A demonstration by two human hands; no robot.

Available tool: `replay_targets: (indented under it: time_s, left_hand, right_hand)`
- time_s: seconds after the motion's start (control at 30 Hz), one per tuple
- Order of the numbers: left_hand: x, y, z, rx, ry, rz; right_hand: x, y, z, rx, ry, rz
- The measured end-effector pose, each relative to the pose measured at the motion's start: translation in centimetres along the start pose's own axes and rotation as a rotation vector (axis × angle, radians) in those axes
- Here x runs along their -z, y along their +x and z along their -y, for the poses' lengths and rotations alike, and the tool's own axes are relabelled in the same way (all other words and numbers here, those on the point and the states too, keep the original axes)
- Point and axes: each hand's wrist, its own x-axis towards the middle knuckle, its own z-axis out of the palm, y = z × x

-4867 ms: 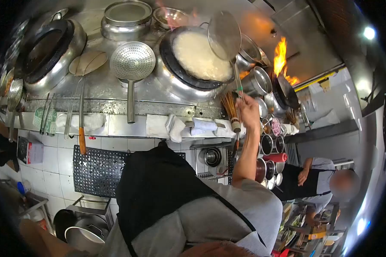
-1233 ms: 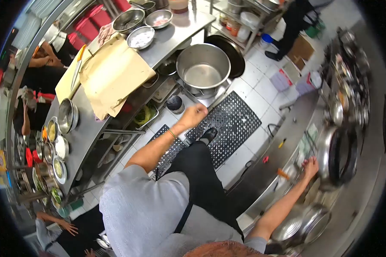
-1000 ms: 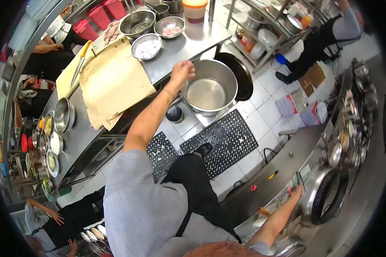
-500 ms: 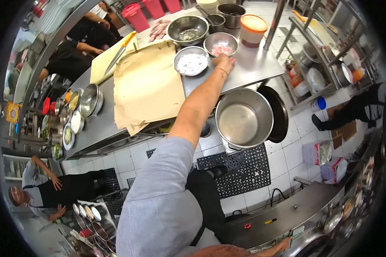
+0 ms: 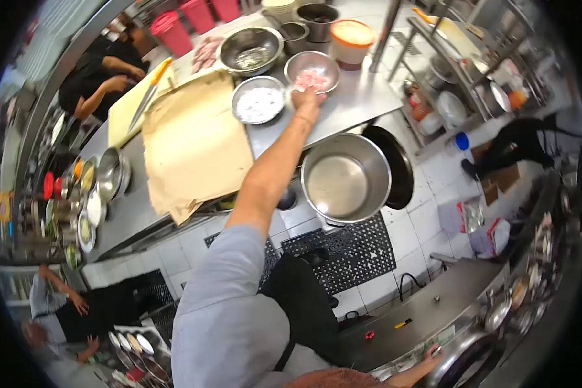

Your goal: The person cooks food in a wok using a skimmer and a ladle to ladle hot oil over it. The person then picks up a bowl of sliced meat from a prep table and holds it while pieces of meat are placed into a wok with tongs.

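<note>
My left hand [image 5: 307, 100] reaches across the steel table [image 5: 343, 110], its fingers closed on the near rim of a small metal bowl [image 5: 330, 64] with pink raw pieces inside. Just left of it stands another metal bowl [image 5: 235, 111] holding white powder or flour-like stuff. At the bottom right, my right hand [image 5: 430, 357] is beside the rim of a wok [image 5: 456, 352]. Its fingers look closed around something small and pale that I cannot make out.
Brown paper [image 5: 194, 142], a cutting board [image 5: 119, 119] and a knife [image 5: 149, 97] lie on the table. A large steel pot [image 5: 346, 178] stands in front, near a floor mat [image 5: 343, 252]. An orange-lidded tub [image 5: 352, 48] is behind. Co-workers [image 5: 97, 77] stand at the left.
The view has shifted, so the table sits further left. The bowl with pink pieces has moved slightly away from the white-filled one, with my left hand at its rim. More of the wok shows by my right hand.
</note>
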Motion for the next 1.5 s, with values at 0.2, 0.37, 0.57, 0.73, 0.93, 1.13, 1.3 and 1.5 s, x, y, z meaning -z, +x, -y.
replay_targets:
  time_s: [0.2, 0.37, 0.57, 0.73, 0.93, 1.13, 1.3, 1.5]
  left_hand:
    - [-1.8, -12.5, -1.3, 0.126, 0.208, 0.297]
    - [-5.4, -24.3, 0.1, 0.350, 0.399, 0.721]
    - [-8.9, -38.2, 4.6, 0.517, 0.398, 1.068]
    - [-10.5, -47.3, 6.0, 0.567, 0.459, 1.253]
    - [-11.7, -55.5, 8.0, 0.625, 0.487, 1.509]
    - [-13.3, -62.5, 13.7, 0.710, 0.576, 1.554]
    - [-14.5, -68.4, 18.4, 0.816, 0.622, 1.533]
    - [-15.4, -72.1, 19.1, 0.854, 0.616, 1.537]
  right_hand:
    - [11.0, 8.9, -4.8, 0.656, 0.219, 0.274]
    - [2.3, -2.6, 5.4, -0.030, 0.564, 0.393]
    - [-1.6, -9.1, 12.0, 0.165, 0.021, 0.575]
    - [-2.2, -12.4, 15.7, 0.952, -0.892, 0.216]
    - [1.7, -10.9, 16.2, 1.032, -1.108, 0.097]
    - [10.5, -8.3, 18.5, 0.951, -0.986, -0.255]
    - [18.3, 3.0, 19.5, 0.653, -1.212, -0.551]
    - [23.9, 16.9, 17.3, 0.290, -1.364, -0.489]
